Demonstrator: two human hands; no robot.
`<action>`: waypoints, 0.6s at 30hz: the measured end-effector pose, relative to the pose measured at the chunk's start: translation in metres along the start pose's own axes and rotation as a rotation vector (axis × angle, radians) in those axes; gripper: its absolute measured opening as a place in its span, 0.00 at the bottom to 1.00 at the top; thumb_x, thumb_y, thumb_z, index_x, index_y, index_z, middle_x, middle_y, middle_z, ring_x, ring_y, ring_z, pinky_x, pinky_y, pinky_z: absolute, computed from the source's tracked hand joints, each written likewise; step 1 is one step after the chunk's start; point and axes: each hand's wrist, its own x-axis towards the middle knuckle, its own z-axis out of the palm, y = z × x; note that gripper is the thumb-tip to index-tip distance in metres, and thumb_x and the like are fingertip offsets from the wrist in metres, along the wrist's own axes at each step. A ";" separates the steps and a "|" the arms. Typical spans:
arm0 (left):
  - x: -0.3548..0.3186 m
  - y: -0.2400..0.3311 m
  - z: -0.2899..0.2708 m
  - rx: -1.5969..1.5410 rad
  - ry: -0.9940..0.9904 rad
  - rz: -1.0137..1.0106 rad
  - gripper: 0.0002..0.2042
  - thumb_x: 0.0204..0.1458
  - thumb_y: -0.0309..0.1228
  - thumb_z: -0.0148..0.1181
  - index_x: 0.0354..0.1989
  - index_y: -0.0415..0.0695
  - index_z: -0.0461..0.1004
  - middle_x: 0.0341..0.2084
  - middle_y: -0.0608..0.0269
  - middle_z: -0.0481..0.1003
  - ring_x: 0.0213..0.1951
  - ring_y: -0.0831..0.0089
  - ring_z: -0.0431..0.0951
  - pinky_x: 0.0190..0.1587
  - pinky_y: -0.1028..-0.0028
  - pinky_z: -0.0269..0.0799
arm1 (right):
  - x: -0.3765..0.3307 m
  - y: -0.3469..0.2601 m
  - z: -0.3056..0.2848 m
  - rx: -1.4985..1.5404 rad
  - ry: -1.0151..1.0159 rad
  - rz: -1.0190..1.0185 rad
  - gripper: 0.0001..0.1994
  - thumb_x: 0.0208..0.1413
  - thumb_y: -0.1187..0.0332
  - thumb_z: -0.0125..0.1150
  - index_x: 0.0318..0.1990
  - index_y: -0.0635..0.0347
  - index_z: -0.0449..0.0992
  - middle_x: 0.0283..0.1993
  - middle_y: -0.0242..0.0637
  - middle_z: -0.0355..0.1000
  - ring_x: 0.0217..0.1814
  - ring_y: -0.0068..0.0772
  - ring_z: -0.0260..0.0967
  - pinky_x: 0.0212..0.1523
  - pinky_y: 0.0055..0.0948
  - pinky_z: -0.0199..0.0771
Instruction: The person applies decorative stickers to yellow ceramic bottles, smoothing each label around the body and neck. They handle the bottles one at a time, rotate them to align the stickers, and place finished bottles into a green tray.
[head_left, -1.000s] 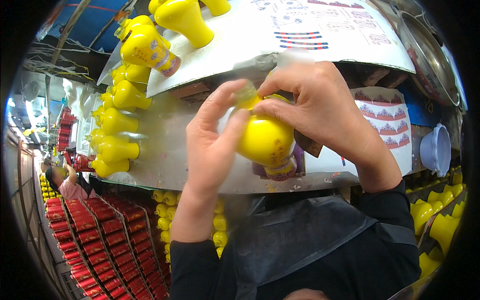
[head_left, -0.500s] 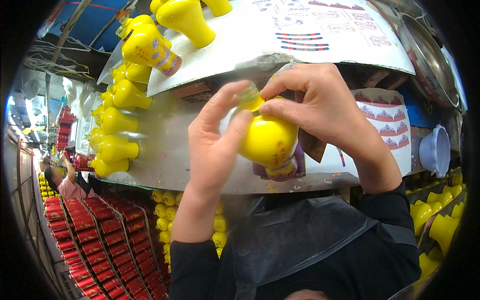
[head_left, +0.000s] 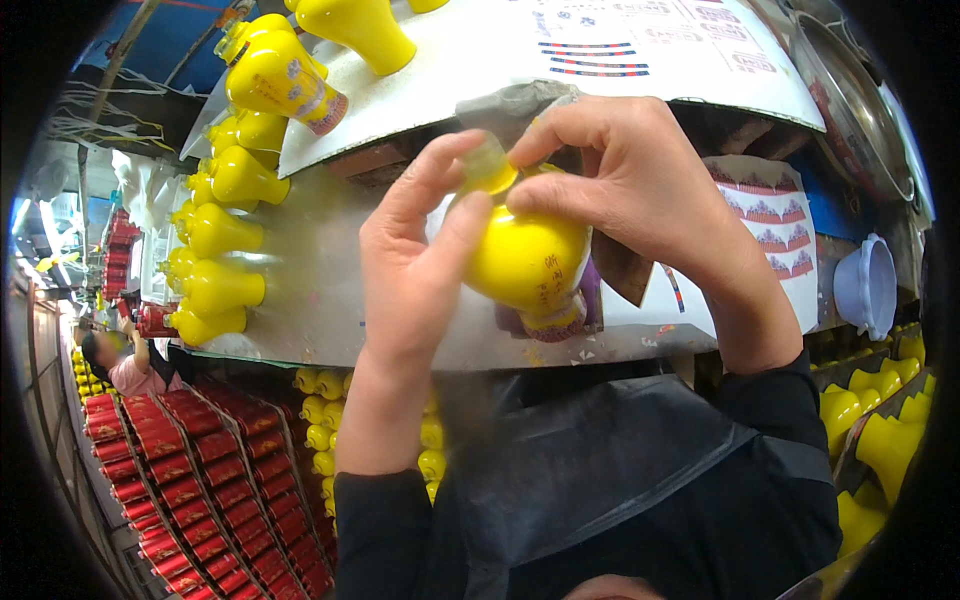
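Frame centre: left hand [head_left: 415,265] cradles yellow bottle [head_left: 527,262], fingers closed round body; right hand [head_left: 640,185] fingers pinch clear cap [head_left: 488,162] at neck. Glossy bottle above table [head_left: 330,290]; weak grip could let it slip, cap seating crooked

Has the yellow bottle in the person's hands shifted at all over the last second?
Yes, slightly. The yellow bottle has crept a little up toward the white printed sheet, both hands pinching its neck.
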 end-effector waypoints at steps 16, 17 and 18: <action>0.004 -0.004 -0.002 -0.191 0.003 0.001 0.16 0.68 0.28 0.56 0.62 0.40 0.75 0.49 0.62 0.79 0.49 0.79 0.77 0.54 0.77 0.74 | -0.002 0.007 0.006 0.046 0.073 0.027 0.11 0.63 0.65 0.65 0.45 0.63 0.84 0.41 0.41 0.82 0.44 0.30 0.81 0.46 0.26 0.82; 0.005 -0.003 -0.002 -0.190 0.021 0.011 0.16 0.68 0.28 0.56 0.62 0.40 0.75 0.49 0.62 0.79 0.48 0.80 0.77 0.53 0.78 0.74 | -0.008 0.002 0.005 0.057 0.127 0.002 0.11 0.66 0.67 0.60 0.49 0.62 0.82 0.44 0.41 0.81 0.47 0.30 0.80 0.49 0.25 0.81; 0.005 -0.002 -0.001 -0.188 0.039 0.021 0.15 0.69 0.29 0.55 0.61 0.40 0.76 0.49 0.63 0.79 0.48 0.81 0.77 0.53 0.78 0.74 | -0.012 -0.003 0.007 0.087 0.183 -0.034 0.11 0.67 0.71 0.57 0.53 0.61 0.80 0.45 0.40 0.80 0.46 0.28 0.80 0.47 0.22 0.80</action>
